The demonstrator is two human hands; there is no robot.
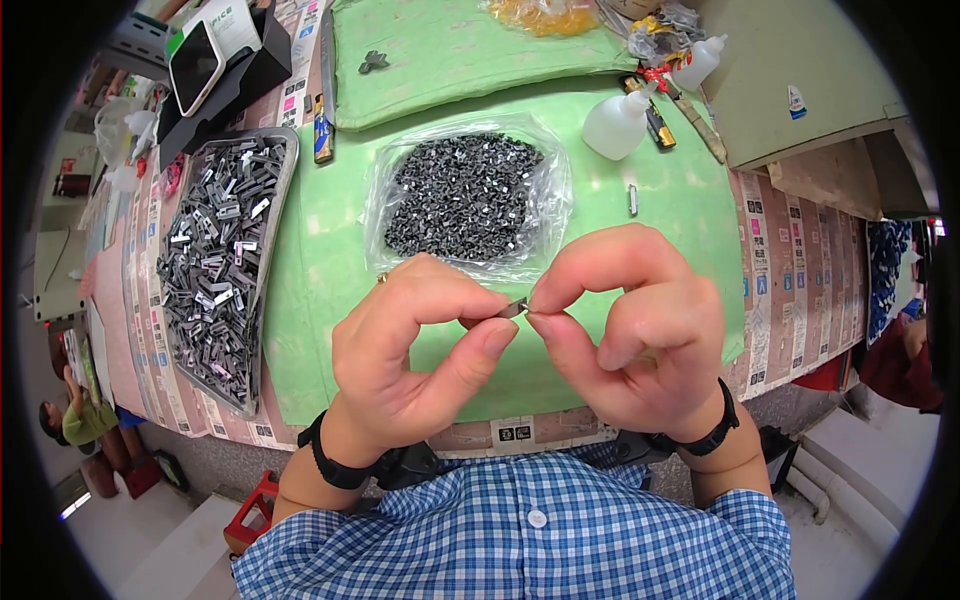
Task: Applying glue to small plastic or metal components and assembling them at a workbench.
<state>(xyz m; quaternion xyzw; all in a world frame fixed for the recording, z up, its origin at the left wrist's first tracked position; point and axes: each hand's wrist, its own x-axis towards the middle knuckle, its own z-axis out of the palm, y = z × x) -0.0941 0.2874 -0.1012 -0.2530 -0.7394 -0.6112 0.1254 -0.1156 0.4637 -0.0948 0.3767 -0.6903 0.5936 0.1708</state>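
Observation:
Just above the front part of the green mat, my two hands meet fingertip to fingertip. My left hand (pixel 405 345) pinches a small dark oblong metal part (pixel 513 309) between thumb and forefinger. At that part's right end, my right hand (pixel 640 335) closes thumb and forefinger on something tiny and shiny, mostly hidden by the fingertips. Beyond the hands lies a clear plastic bag (pixel 556 205) spread around a heap of tiny black parts (pixel 465 195). A metal tray (pixel 262 335) on the left holds many loose dark and silvery oblong parts (pixel 222 265).
On the green mat (pixel 310 375) a single silvery part (pixel 633 200) lies right of the bag. Behind it stand a white squeeze bottle (pixel 616 125) and a lighter-like yellow-black item (pixel 655 125). A green padded board (pixel 450 70) and a phone (pixel 196 68) are farther back.

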